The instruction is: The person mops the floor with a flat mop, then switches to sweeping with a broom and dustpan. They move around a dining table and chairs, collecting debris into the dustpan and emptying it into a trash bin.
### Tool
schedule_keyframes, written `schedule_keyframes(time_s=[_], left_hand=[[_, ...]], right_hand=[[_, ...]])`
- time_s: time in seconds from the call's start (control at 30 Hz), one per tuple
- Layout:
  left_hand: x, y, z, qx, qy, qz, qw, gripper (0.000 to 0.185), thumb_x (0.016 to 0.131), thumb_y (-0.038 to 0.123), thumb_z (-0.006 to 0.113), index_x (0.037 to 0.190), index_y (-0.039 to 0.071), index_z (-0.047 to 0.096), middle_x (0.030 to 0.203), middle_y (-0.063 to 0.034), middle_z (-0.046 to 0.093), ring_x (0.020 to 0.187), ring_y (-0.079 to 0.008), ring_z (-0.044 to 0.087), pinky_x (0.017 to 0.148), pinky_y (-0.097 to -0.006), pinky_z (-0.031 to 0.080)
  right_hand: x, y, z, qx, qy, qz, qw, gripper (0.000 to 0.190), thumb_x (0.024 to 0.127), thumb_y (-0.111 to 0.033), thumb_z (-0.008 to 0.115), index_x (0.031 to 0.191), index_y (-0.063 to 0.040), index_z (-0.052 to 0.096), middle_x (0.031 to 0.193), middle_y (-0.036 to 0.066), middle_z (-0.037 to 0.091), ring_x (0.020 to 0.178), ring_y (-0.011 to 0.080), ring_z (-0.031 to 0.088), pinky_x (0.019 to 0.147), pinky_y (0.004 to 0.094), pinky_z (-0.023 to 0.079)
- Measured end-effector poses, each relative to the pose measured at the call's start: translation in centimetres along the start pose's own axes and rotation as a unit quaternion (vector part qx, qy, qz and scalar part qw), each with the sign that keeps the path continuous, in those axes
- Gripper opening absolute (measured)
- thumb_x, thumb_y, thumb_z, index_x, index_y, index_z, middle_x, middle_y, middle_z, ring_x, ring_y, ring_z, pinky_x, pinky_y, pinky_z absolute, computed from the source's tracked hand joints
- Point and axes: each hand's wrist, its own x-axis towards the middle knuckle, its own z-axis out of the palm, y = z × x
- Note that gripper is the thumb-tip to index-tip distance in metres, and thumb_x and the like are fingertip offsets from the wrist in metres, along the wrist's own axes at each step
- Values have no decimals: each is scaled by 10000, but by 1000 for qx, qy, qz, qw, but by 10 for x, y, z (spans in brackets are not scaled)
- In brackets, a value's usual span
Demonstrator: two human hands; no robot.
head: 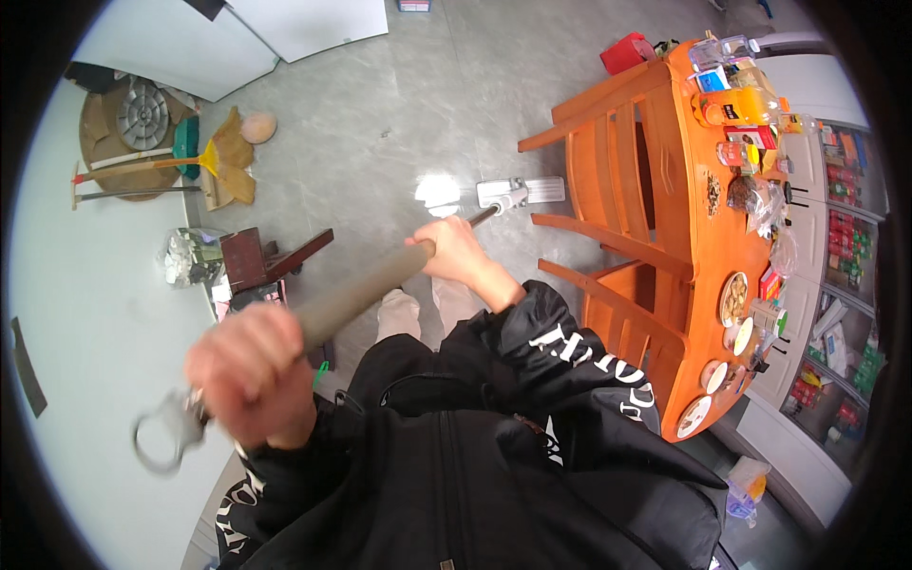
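I hold the handle of a flat mop with both hands. My left hand is wrapped around its upper end, blurred and close to the camera. Beyond that fist a hanging ring juts out. Farther down the handle, my right hand grips the pole where the thick sleeve gives way to a thin shaft. The flat mop head lies on the grey tiled floor, just left of a wooden chair.
An orange wooden table at right bears bottles, bowls and plates; a second chair stands by it. A broom leans at the left wall near a small dark-red wooden stool and a filled plastic bag. White panels stand at upper left.
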Motion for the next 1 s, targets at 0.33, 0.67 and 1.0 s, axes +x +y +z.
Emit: schedule_keyframes(time_s=[0.33,0.67,1.0], left_hand=[[49,-67,-122,-67,146,-38,986,308,923,219,371,634,113,374,453,50,305,390,-58,273,488,-230,287],[-62,-253,-203,-85,240,-202,946,254,865,186,431,628,110,383,528,9,327,567,-131,370,775,-350,365],[-166,-395,-138,-60,-10,-382,922,96,847,52,505,816,-11,570,884,-86,594,1049,-272,517,918,-395,373]], right_hand=[[83,40,64,-11,-70,34,997,144,638,-220,591,647,-78,613,649,142,600,643,342,593,576,422,477],[55,221,143,-138,-150,92,975,76,669,-168,585,672,-119,643,664,101,620,682,278,609,717,390,388],[-40,392,78,-308,-159,301,889,68,683,-142,619,637,-94,605,674,84,565,751,304,548,735,507,365]])
